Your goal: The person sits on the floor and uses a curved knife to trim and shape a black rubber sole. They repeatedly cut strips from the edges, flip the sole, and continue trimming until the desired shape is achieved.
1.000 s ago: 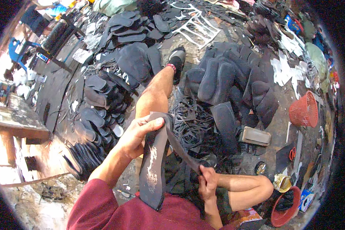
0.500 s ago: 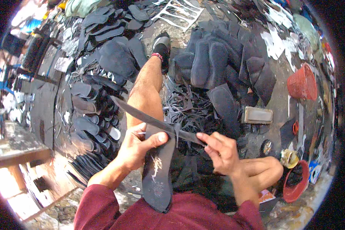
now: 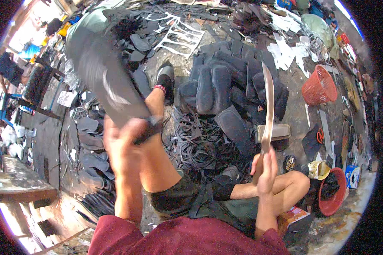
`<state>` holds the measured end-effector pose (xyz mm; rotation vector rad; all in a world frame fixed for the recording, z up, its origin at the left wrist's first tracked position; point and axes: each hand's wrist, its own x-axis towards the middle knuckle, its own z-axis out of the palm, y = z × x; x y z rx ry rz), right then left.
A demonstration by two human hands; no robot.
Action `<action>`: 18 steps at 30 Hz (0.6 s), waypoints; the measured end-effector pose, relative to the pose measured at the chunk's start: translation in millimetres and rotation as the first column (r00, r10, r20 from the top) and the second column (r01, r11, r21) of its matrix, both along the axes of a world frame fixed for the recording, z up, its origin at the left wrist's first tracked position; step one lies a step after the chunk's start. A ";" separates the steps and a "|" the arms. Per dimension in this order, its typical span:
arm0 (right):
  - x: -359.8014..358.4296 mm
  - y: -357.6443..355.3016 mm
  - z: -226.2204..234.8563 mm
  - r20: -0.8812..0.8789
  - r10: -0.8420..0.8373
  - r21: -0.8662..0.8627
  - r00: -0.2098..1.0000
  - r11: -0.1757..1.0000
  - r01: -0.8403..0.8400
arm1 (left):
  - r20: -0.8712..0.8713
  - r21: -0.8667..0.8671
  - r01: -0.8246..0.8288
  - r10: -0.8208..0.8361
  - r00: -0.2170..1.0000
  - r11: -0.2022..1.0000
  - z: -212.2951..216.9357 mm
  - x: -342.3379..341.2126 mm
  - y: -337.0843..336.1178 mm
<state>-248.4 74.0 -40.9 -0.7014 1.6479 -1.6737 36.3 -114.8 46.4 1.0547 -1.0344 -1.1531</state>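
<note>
My left hand (image 3: pixel 125 142), smeared by motion, is closed round one end of a dark shoe sole (image 3: pixel 102 76), which is raised up and to the left, its far part blurred over the soles on the floor. Upright in my right hand (image 3: pixel 266 168) is a long knife (image 3: pixel 268 110) with a slightly curved blade, pointing away from me. My fingers wrap round its lower end, just above my bent right knee. Between my legs lies a heap of thin black trimmings (image 3: pixel 198 142). Beyond it are stacked black soles (image 3: pixel 212 87).
Rows of finished-looking soles (image 3: pixel 91 142) line the left side, near a wooden bench (image 3: pixel 25 193). To the right are a pale rectangular block (image 3: pixel 274 132), a red basket (image 3: pixel 319 87), a red tub (image 3: pixel 332 191) and orange-handled scissors (image 3: pixel 320 136). A white cut-out sheet (image 3: pixel 181 38) lies far ahead.
The sole has swung from my lap up and to the left in my left hand. My right hand has drawn the knife away from it to the right and turned the blade upright.
</note>
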 end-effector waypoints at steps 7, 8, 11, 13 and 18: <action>47.8 55.5 0.9 -0.382 0.175 0.077 0.908 0.985 -0.157 | -0.626 0.236 0.363 -0.144 0.766 0.902 10.0 -105.1 41.1; 43.5 57.0 -4.2 -0.535 0.166 0.000 0.829 0.981 -0.196 | -0.628 0.258 0.371 -0.137 0.766 0.892 9.7 -108.9 46.2; 42.1 72.9 -19.0 -0.527 0.159 0.012 0.835 0.984 -0.180 | -0.593 0.337 0.353 -0.094 0.800 0.873 8.5 -116.8 54.8; 42.1 78.2 -24.4 -0.541 0.130 -0.023 0.831 0.985 -0.169 | -0.587 0.424 0.362 -0.053 0.808 0.830 -4.3 -114.4 58.9; 30.8 73.4 -0.4 -0.591 0.244 0.142 0.769 0.970 -0.198 | -0.527 0.444 0.409 -0.137 0.839 0.797 -36.7 -100.3 76.8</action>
